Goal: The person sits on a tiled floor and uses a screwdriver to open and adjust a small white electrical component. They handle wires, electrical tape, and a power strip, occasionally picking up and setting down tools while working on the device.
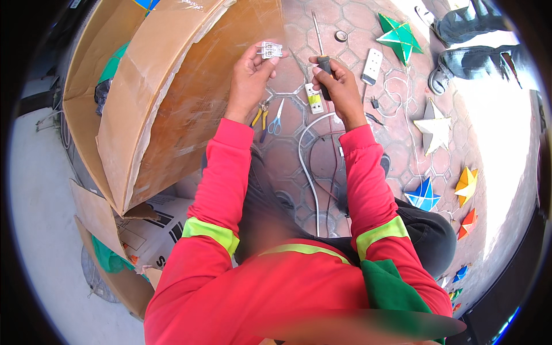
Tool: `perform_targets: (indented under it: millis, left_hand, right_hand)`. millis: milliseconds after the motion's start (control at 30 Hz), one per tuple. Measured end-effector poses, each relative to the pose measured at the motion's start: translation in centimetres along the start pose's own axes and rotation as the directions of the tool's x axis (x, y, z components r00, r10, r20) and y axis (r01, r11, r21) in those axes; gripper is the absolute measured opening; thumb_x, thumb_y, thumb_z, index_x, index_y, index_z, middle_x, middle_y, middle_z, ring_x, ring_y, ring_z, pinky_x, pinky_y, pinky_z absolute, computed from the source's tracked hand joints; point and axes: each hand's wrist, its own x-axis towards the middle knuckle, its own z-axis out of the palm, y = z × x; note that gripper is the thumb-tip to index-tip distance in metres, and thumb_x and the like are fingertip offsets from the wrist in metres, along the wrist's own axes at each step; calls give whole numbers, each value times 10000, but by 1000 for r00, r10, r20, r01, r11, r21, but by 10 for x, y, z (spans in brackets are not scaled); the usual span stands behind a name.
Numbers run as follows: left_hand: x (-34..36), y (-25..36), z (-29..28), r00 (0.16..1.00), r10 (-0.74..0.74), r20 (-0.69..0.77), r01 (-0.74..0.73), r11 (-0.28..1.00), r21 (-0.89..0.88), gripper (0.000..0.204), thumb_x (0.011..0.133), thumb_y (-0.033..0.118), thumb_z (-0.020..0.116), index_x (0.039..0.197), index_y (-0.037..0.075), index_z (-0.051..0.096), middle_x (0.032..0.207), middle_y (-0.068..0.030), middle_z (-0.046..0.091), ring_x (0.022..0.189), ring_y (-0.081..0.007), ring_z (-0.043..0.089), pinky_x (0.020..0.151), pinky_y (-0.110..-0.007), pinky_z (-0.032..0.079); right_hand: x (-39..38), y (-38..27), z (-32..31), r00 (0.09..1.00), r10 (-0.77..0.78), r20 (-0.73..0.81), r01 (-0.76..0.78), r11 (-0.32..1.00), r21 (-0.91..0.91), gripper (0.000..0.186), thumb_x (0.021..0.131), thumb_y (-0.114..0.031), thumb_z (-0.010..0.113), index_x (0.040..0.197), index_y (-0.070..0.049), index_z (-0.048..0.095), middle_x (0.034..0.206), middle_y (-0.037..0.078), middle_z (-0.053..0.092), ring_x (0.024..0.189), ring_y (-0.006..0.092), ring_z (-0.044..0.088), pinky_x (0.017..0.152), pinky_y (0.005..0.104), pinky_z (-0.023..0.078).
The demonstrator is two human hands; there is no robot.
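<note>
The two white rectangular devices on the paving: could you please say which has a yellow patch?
The nearer device, between the left hand and right hand: yellow-green crosses its middle. The farther device, right of the right hand, shows none.

Bright red long-sleeved top (pixel 287 282), and look at those lime-yellow bands (pixel 210 231) ringing both sleeves (pixel 220 178)! Matching stripe (pixel 305 248) across the chest, green fabric panel (pixel 399 290) near right, red cuffs (pixel 234 131) finishing at bare left hand (pixel 249 79) and right hand (pixel 340 86), and dark trousers (pixel 426 237) there too!
</note>
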Motion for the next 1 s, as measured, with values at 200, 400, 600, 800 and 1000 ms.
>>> perform_targets:
  millis: [200,400,600,800,1000]
  left_hand:
    - [4,-96,-1,955,-295,23,261,874,409,287,944,158,695,1212,57,668,1007,-24,698,789,-99,571,729,-261,469]
    - [-39,-233,11,753,-609,250,182,558,809,399,866,289,721,1173,37,683,1087,-152,721,973,-270,693,841,-372,546]
    - [-58,-298,22,699,-649,299,109,510,853,417,762,343,748,1072,65,735,1089,-178,734,940,-343,718,836,-406,559]
    - [-58,-271,13,685,-691,232,228,506,832,442,747,351,744,1070,50,729,1103,-186,732,1032,-353,696,905,-413,536]
    - [-61,-252,6,793,-607,52,241,392,888,464,835,175,634,1281,48,627,1196,-236,697,1144,-400,660,981,-465,517]
  right_hand:
    - [-29,156,-50,953,-91,-288,-150,685,-713,353,850,-238,741,1141,-40,712,878,168,691,805,339,682,754,422,536]
    - [-72,225,-104,858,-4,-513,-479,354,-803,359,804,-259,783,1109,-78,726,1070,189,682,1002,390,656,881,471,531]
    - [38,190,-124,947,-321,4,49,131,-990,335,827,-223,771,1141,-114,730,1233,148,624,1134,375,605,967,454,502]
    - [192,150,-138,988,-57,146,150,78,-986,426,896,-275,703,1302,-147,682,1565,165,426,1304,387,559,1098,453,465]
    - [246,166,-148,970,76,230,227,41,-973,394,888,-220,666,1261,-92,679,1489,186,495,1270,383,578,1081,436,474]
